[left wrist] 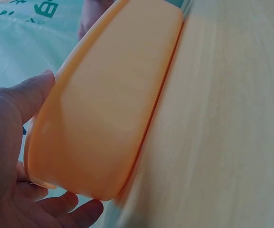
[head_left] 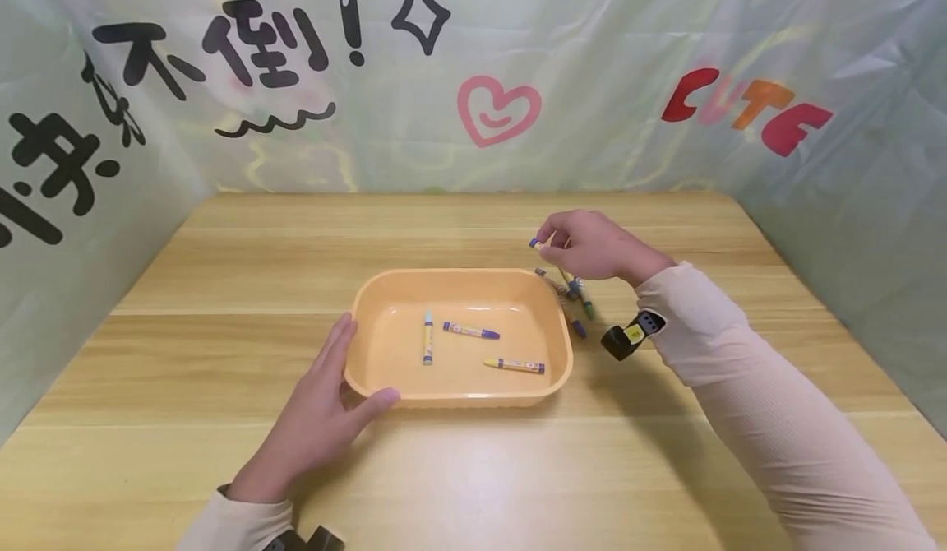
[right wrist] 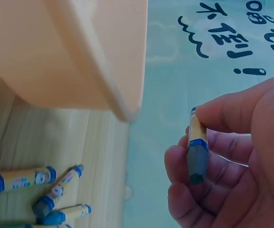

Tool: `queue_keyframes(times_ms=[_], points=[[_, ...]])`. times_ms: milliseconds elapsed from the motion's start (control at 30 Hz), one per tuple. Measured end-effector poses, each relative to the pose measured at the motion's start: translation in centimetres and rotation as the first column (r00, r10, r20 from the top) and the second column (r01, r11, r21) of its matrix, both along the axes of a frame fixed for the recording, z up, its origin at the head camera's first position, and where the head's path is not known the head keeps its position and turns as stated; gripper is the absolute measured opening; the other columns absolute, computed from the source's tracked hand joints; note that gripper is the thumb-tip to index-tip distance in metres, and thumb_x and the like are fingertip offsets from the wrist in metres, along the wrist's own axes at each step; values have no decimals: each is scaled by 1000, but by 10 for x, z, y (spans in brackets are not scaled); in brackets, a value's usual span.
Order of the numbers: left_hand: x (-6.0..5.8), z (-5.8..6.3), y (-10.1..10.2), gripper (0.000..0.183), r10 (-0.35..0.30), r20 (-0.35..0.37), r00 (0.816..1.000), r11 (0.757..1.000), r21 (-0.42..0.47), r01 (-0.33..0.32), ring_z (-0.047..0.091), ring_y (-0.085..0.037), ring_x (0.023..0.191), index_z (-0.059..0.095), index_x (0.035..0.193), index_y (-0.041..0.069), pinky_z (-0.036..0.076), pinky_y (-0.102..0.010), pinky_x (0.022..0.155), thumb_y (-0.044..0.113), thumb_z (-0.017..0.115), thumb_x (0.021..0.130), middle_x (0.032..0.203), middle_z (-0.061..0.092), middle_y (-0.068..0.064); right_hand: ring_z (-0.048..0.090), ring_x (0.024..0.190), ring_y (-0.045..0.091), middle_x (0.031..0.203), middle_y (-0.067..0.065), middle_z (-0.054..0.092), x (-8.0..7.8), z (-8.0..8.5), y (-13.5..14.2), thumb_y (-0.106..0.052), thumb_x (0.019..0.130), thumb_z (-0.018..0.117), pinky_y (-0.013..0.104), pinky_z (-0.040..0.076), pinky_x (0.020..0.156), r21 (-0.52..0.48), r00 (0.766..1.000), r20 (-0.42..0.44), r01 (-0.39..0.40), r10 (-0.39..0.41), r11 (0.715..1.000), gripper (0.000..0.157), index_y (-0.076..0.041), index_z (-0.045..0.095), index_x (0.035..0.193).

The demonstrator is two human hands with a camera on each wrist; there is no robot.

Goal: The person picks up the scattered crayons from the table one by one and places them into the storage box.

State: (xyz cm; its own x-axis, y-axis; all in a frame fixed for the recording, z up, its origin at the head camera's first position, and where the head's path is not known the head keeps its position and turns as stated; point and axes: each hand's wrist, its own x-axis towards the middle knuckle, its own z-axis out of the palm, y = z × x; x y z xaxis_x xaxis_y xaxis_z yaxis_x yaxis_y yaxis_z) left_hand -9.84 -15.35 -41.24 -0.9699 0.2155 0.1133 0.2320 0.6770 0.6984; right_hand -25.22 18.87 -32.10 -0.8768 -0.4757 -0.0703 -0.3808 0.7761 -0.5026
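Note:
My left hand point(head_left: 318, 411) rests against the left end of an orange plastic basin point(head_left: 459, 399), thumb on the near rim and loosely extended fingers along the outer wall. Behind the basin's right corner, my right hand point(head_left: 592, 247) pinches a crayon point(right wrist: 197, 161) between thumb and fingers, above the table. That crayon has a dark grey-green tip, a yellowish wrapper and blue bands. Inside the basin lie three separate crayons: a light-blue-tipped one point(head_left: 428, 339), a blue one point(head_left: 471, 331) and a yellow one point(head_left: 514, 366).
Several crayons point(right wrist: 58, 190) lie in a loose pile on the wooden table point(head_left: 222, 329), close to the basin's right wall. A pale printed cloth point(head_left: 592, 57) with lettering and a pink heart hangs behind the table and along its sides.

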Motion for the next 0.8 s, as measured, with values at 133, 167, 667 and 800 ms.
queue_keyframes(times_ms=[133,167,667,800], points=[[0,1,0,102,-2,8,1000,1000,5,2,19,-41,142,11,154,-1,24,-58,110,46,71,86,160,7,-17,63,72,22,88,11,67,1,-1,-5,-15,96,57,38,51,68,-14,1000,17,-17,17,1000,18,-4,64,109],[0,0,0,102,-3,11,1000,1000,5,3,18,-41,142,11,154,-1,23,-58,110,46,71,86,160,6,-18,63,72,22,88,12,67,1,-1,-7,-15,96,57,38,51,67,-23,999,24,-22,22,999,18,-4,64,108],[1,2,0,102,-10,16,1000,1000,0,10,17,-42,142,11,154,-1,22,-59,110,46,71,86,160,6,-19,62,80,21,93,7,66,4,0,-37,-12,93,57,40,50,77,10,989,45,-141,140,990,22,-2,66,111],[0,2,-1,102,-10,11,1000,1000,3,10,17,-42,142,11,154,-1,22,-59,110,47,70,87,160,6,-19,61,84,22,93,6,66,4,2,-46,-12,93,57,40,50,81,24,986,28,-165,164,986,23,-3,68,111]])
